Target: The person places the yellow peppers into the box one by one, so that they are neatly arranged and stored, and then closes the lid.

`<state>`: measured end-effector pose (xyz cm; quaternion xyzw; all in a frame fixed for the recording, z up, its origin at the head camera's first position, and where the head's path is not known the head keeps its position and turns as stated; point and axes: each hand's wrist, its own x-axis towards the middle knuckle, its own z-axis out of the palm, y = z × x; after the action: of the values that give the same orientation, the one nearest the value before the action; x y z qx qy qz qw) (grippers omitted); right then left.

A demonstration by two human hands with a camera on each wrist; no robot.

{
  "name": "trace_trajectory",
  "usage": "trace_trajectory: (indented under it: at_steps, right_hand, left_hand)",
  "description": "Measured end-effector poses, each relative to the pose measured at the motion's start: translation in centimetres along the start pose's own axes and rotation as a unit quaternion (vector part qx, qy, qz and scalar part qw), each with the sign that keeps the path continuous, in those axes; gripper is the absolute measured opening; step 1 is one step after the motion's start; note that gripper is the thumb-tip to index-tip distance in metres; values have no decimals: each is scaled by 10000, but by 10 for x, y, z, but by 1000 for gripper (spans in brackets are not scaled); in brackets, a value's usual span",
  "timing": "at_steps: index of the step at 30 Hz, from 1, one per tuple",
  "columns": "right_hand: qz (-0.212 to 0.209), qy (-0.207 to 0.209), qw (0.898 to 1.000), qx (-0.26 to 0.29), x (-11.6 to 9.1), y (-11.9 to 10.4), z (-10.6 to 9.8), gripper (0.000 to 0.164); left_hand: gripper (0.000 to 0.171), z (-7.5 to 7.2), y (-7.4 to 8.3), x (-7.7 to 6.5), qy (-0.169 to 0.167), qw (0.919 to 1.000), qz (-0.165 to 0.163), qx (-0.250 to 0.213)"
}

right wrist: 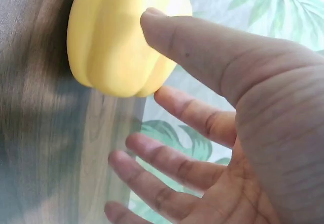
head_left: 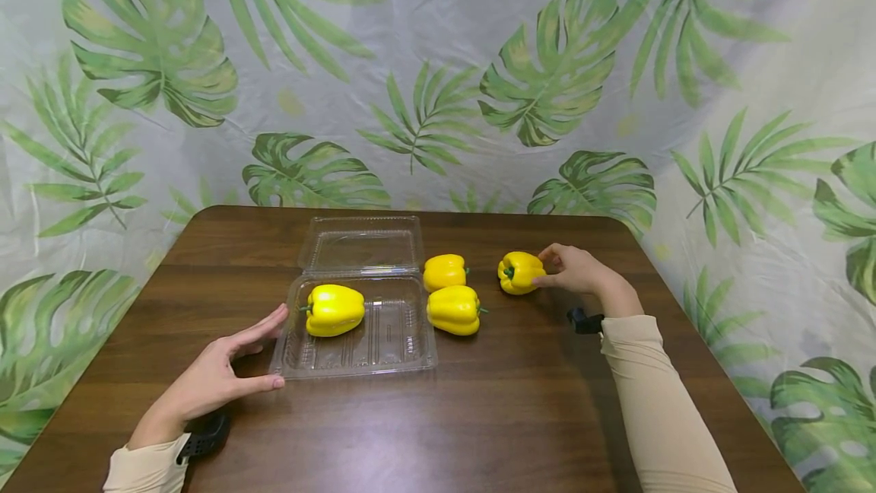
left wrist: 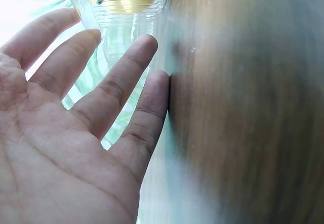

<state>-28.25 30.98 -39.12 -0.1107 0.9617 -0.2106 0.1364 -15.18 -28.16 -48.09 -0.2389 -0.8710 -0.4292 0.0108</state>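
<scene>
A clear plastic clamshell container [head_left: 383,333] lies with its lid folded back, and one yellow bell pepper [head_left: 335,310] rests on its side in the base. My left hand [head_left: 222,371] is at the container's left side, thumb and fingers spread apart, fingertips right at the rim; nothing is in its palm [left wrist: 55,148]. At the right, my right hand [head_left: 582,272] reaches to another yellow bell pepper [head_left: 520,273] lying on the table. Its thumb [right wrist: 172,34] overlaps the pepper and the index fingertip is at its edge, while the other fingers extend loosely away from it.
Two more yellow bell peppers, a rear one [head_left: 445,272] and a front one [head_left: 455,310], lie just right of the container. The open lid [head_left: 363,246] extends toward the back of the brown wooden table [head_left: 479,417]. A leaf-patterned curtain [head_left: 424,59] hangs behind it.
</scene>
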Motion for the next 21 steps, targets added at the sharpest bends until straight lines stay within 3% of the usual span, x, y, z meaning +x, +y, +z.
trace_trajectory:
  at_steps: [9, 15, 21]
  right_hand:
    - [-335, 378, 9974, 518, 6, 9, 16, 79]
    - [-797, 520, 9887, 1154, 14, 17, 31, 79]
    - [-870, 675, 9794, 1693, 18, 18, 43, 77]
  left_hand:
    - [93, 0, 1, 1, -2, 10000, -18, 37]
    - [92, 1, 1, 0, 21, 10000, 8, 7]
    - [92, 1, 0, -1, 23, 10000, -1, -7]
